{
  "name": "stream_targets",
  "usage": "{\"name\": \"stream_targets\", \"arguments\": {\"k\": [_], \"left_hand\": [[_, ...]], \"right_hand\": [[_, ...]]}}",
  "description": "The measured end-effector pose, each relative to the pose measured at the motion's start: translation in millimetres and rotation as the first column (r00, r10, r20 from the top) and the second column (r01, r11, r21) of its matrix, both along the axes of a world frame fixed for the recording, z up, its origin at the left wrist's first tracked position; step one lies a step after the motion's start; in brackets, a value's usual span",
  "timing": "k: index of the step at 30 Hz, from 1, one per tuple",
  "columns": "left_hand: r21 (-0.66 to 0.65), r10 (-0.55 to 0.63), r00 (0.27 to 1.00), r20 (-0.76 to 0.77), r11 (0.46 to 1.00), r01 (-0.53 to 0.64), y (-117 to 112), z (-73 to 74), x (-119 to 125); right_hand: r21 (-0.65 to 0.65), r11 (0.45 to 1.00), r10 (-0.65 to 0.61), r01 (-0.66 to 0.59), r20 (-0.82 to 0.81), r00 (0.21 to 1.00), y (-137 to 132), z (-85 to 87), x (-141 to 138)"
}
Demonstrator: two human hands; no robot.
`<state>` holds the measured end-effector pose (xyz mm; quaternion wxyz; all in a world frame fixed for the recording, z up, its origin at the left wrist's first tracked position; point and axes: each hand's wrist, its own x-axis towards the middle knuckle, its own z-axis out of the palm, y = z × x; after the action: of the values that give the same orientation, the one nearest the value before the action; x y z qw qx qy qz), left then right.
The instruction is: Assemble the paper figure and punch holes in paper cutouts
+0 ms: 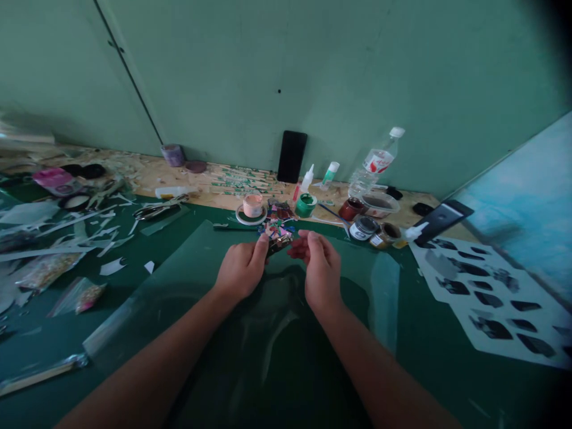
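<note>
The left hand is closed in a pinch; its thumb and first fingers hold a small shiny piece by one end, just over the far edge of the clear sheet that lies on the desk; the right hand is close beside it, fingers curled in loosely with the tips near the piece; I cannot tell if this hand has hold of anything or is touching the piece; right behind the hands sits a little pile of bits in many colours, and the shiny piece looks like one of them; it seems very light and thin, so I think a soft pinch is enough; it may be smooth and slippery, and so small that it could drop and get lost among the scraps; it may bend or snap if squeezed hard; the best place to hold it looks to be its edges or one end, with fingertips only; near the pile stand a pink cup and a green pot, with more small jars to the right; a phone leans on the wall, and a water bottle stands further right; a white paper with dark shapes lies at the right side of the desk.
</note>
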<state>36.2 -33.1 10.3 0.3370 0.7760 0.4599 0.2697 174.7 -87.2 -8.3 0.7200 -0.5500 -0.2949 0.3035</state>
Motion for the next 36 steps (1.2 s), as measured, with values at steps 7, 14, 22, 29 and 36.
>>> {"name": "stream_targets", "arguments": {"k": [7, 14, 22, 29, 36], "left_hand": [[-0.148, -0.002, 0.942, 0.337, 0.987, 0.055, 12, -23.2, -2], [0.130, -0.402, 0.881, 0.250, 0.915, 0.381, 8, -7.0, -2], [-0.059, -0.465, 0.880, 0.099, 0.880, 0.472, 1, -5.9, 2], [-0.293, -0.188, 0.883, 0.429, 0.896, 0.333, 7, -9.9, 1], [-0.503, 0.138, 0.674, 0.726, 0.774, 0.384, 5, -14.7, 6]], "right_hand": [[-0.010, 0.979, 0.205, -0.205, 0.041, 0.978, 0, -0.5, -3], [-0.070, 0.957, 0.291, -0.282, 0.224, 0.930, -5, -1.4, -15], [-0.204, 0.974, -0.035, 0.103, 0.314, 0.949, 3, -15.7, -3], [-0.086, 0.965, 0.253, -0.246, 0.078, 0.964, 1, -8.0, -11], [-0.186, 0.928, 0.364, -0.322, 0.281, 0.888, -3, -3.4, -8]]}}
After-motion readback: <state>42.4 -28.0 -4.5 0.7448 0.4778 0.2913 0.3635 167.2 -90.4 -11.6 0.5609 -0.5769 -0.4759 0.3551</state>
